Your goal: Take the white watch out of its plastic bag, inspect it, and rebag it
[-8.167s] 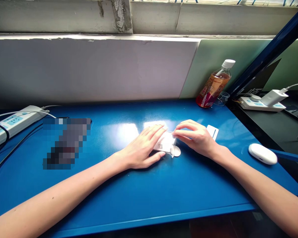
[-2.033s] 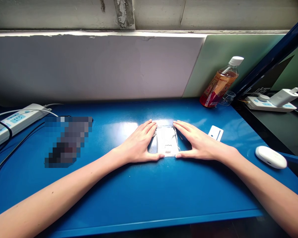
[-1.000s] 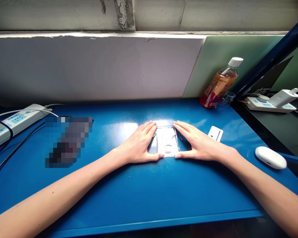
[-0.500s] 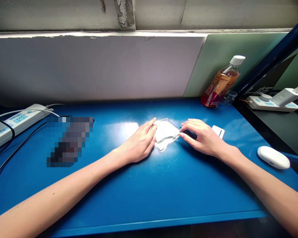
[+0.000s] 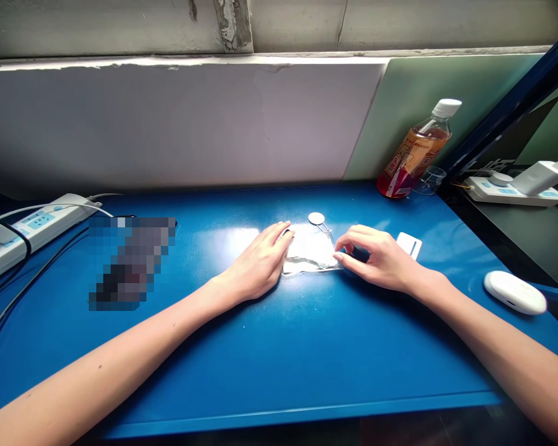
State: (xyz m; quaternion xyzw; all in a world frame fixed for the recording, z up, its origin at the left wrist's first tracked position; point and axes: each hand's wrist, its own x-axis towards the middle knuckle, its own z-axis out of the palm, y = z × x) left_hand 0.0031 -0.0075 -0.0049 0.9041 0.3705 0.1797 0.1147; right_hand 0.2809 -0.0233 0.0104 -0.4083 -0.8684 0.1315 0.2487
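A small clear plastic pouch (image 5: 309,253) with white contents lies flat on the blue table (image 5: 279,347), in the glare. My left hand (image 5: 259,263) rests flat at its left edge, fingers stretched out and touching it. My right hand (image 5: 376,257) is at its right edge, fingers curled, with the fingertips pressing the pouch's corner. A small round white disc on a thin metal pin (image 5: 317,219) lies just behind the pouch. A small white card (image 5: 409,244) lies right of my right hand.
A bottle of reddish drink (image 5: 416,153) and a small glass beaker (image 5: 428,179) stand at the back right. A white oval case (image 5: 514,292) lies at the right edge. Power strips sit far left (image 5: 37,224) and far right (image 5: 506,191). A blurred object (image 5: 130,260) lies left.
The pouch has turned on the table from upright to lying crosswise. The round disc now shows behind it. My right hand went from flat to curled at the pouch's corner.
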